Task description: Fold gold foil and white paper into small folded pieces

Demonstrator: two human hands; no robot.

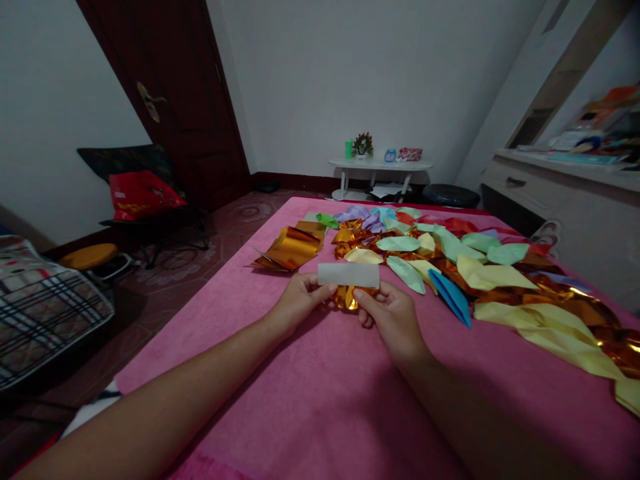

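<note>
Two arms (220,367) converge forward, left hand (304,299) and right hand (391,310) clamped on foil paper (348,280).

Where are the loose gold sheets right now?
In the head view, the loose gold sheets lie on the pink cloth, just beyond the left hand, left of the folded pieces.

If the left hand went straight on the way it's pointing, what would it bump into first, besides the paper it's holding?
Beyond the gold foil paper in its grip, the left hand would probably meet the pale yellow paper piece first; depth is unclear, so it might pass over.
</note>
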